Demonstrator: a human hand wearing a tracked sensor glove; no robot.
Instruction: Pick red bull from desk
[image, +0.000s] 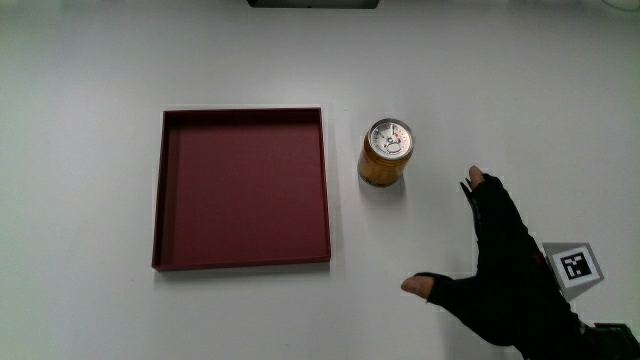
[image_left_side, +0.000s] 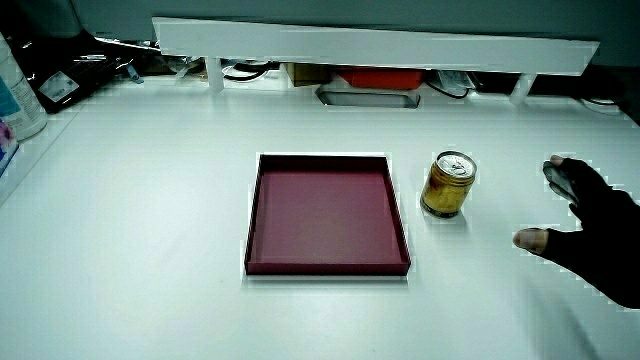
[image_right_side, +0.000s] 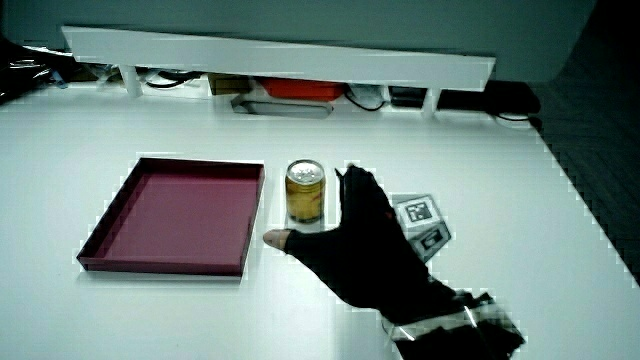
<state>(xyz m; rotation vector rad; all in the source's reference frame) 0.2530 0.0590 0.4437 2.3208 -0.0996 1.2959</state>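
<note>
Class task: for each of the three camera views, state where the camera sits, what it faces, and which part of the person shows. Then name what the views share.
Main view: overhead, looking down on the table; gloved hand with its cube.
Side view: looks forward and down toward the partition; hand only.
Side view: likewise toward the partition; hand and forearm.
Shared: can standing beside the red tray, hand open near the can.
</note>
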